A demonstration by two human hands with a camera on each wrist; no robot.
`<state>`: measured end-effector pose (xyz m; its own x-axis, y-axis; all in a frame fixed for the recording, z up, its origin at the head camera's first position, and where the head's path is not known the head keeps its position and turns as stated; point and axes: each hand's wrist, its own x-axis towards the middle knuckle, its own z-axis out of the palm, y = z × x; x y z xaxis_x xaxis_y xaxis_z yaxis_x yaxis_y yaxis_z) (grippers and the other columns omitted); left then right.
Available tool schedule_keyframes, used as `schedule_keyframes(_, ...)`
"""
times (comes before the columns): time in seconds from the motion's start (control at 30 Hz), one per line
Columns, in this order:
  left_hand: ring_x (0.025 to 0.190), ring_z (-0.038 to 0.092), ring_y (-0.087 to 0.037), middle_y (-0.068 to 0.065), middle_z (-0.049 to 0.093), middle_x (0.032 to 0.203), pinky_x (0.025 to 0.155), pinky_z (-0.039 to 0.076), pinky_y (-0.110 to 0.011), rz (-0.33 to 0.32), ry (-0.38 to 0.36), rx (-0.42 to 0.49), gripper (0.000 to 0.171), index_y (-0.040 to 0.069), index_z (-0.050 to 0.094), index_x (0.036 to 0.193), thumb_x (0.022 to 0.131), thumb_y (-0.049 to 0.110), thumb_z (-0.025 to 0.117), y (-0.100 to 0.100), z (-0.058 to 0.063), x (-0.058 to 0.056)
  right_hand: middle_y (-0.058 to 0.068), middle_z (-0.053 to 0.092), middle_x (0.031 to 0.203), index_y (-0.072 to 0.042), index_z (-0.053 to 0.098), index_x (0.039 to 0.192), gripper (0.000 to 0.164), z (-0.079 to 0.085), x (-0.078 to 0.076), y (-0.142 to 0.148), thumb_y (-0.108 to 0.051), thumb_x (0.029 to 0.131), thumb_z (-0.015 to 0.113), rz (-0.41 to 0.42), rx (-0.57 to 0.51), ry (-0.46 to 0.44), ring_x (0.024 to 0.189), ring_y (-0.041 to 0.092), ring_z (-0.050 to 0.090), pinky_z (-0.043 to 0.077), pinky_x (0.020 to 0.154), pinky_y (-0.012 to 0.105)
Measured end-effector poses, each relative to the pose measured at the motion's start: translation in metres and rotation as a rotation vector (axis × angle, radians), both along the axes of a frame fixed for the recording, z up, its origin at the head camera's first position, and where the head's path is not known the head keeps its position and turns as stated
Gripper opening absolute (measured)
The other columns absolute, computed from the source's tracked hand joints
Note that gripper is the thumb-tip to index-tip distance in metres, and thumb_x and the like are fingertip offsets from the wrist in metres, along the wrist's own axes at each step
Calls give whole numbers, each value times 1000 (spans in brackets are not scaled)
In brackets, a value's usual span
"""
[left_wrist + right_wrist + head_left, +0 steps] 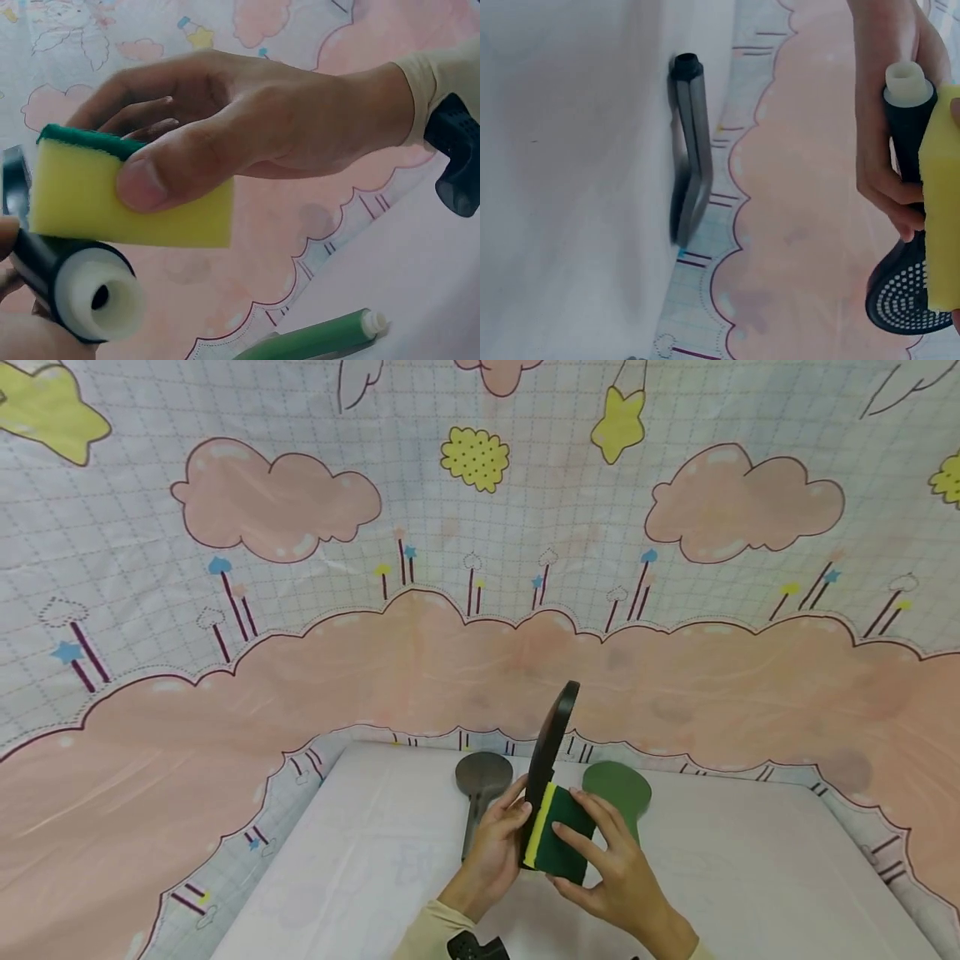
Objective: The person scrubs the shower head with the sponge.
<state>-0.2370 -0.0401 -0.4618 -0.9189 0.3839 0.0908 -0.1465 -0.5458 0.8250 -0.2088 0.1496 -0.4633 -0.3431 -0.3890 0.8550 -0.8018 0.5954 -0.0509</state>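
My left hand (491, 847) grips a black shower head (552, 735) by its handle, with the round head tilted upward. The handle ends in a pale threaded connector (112, 300), and rows of small nozzles (907, 300) show on its face in the right wrist view. My right hand (618, 872) pinches a yellow and green sponge (567, 837) between thumb and fingers. The yellow side lies against the shower head's handle; the green side faces my right fingers.
On the white table (352, 827), a grey shower head (483, 774) lies behind my left hand. A green shower head (618, 787) lies behind my right hand. Beyond the table's back edge hangs a patterned sheet (337, 660) with clouds and stars.
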Motion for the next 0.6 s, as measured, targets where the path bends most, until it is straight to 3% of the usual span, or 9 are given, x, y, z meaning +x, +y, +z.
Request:
schedule_keyframes(0.1, 122, 55, -16, -8, 52, 137, 102, 48, -29, 12, -7, 10, 56, 9, 34, 152, 100, 9, 54, -2, 1, 1, 23, 52, 141, -17, 68, 122, 53, 2, -1, 0, -57, 89, 63, 8, -15, -10, 131, 32, 45, 21, 119, 19)
schedule_keyframes(0.3, 125, 54, -16, -10, 45, 146, 104, 48, -28, -38, 7, -10, 56, 1, 32, 151, 99, 5, 54, -3, 5, 2, 22, 52, 140, -17, 68, 121, 53, 6, -4, 2, -59, 89, 61, 3, -26, -3, 130, 31, 45, 24, 118, 18)
schedule_keyframes(0.47, 124, 55, -13, -10, 49, 145, 102, 48, -25, -71, -7, -30, 58, 7, 29, 154, 101, 11, 53, -5, 5, 4, 24, 53, 138, -15, 69, 120, 53, 8, -6, 3, -57, 89, 63, 21, -28, 14, 128, 33, 47, 25, 118, 19)
schedule_keyframes(0.6, 127, 54, -14, -11, 47, 149, 104, 47, -27, -62, -1, -47, 59, 11, 27, 155, 102, 14, 51, -6, 3, 4, 22, 53, 140, -17, 69, 122, 53, 7, -3, 3, -58, 89, 62, -4, 1, -12, 130, 32, 45, 23, 117, 16)
